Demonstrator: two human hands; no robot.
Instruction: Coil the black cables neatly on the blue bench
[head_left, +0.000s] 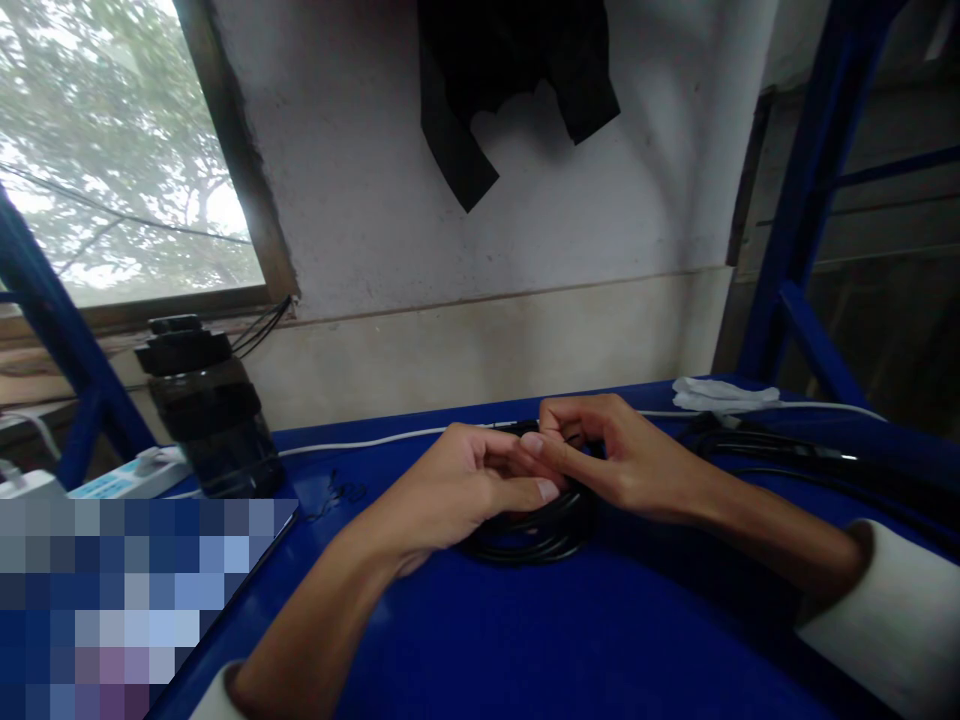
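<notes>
A coil of black cable (529,545) rests on the blue tabletop (480,640) in front of me. My left hand (480,485) is closed over the upper side of the coil, its thumb lying across the loops. Right beside it, my right hand (596,450) is pinched, thumb against fingers, close to the left fingertips. A thin dark strand shows at the right fingers, but what it is I cannot make out. Part of the coil is hidden behind both hands. Several thin black ties (341,492) lie on the tabletop to the left.
At the left stand a dark water bottle (214,420) and a white power strip (131,472), with a blurred-out screen below. More black cables (795,450) and a crumpled white wrapper (724,393) lie at the right. A white cord (367,440) runs along the back.
</notes>
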